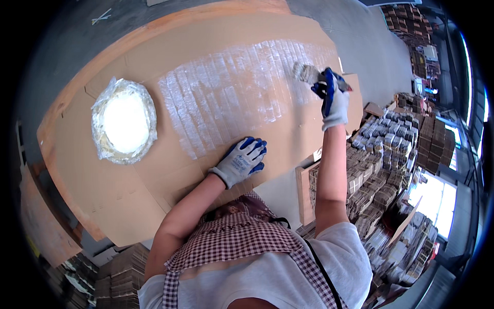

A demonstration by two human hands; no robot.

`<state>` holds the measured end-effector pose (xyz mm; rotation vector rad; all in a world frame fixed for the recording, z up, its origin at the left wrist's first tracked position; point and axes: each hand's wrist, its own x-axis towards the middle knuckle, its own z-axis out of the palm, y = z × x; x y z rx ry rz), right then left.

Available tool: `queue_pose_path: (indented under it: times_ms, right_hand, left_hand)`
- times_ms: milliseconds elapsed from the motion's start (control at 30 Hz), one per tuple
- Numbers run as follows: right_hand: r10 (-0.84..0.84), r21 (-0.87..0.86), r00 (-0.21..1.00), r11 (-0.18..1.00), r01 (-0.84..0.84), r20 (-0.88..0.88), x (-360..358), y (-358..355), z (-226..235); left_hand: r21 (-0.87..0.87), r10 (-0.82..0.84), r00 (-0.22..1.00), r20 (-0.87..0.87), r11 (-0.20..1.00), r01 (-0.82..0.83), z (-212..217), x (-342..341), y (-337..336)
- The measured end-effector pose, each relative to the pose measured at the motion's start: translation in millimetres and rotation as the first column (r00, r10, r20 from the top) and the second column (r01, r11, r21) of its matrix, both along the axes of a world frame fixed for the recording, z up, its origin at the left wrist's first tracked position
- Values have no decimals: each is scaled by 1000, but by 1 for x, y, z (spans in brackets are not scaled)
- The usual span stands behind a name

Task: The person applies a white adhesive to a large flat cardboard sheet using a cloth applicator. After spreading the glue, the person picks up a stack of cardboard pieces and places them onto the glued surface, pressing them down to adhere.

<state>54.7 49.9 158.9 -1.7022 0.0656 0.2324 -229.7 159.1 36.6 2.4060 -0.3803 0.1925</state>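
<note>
My left hand (241, 164), in a grey glove with blue fingertips, lies flat with fingers stretched on the near edge of a large cardboard sheet (128, 198). In my right hand (333, 100), gloved the same way, is a brush (305, 73) with a broad, white-coated head. It is over the right end of the sheet; whether the bristles touch it, I cannot tell. Whitish wet streaks (221, 92) cover the middle of the cardboard in side-by-side bands. To their left stands a round basin wrapped in clear plastic (151, 121), with bright white contents.
The sheet rests on a table with a wooden edge (77, 77). Tied stacks of flat cardboard (383, 180) stand on the right, with more bundles (121, 278) at lower left. Grey floor (360, 44) runs beyond the table. A wooden-edged board (49, 219) is at far left.
</note>
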Motion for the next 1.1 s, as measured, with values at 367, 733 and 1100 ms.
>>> queue_pose_path:
  times_ms: [367,733,1100]
  right_hand:
    - [-16,101,993,995,27,-114,-117,-59,-24]
    - [414,-638,861,757,-144,297,-107,-42,-24]
    - [424,-595,863,780,-193,275,-111,-39,-31]
  left_hand:
    - [91,-117,993,-10,989,118,18,26,-26]
    - [372,-155,979,-129,908,193,-8,49,-44]
    - [356,-135,987,-84,921,156,-9,48,-45]
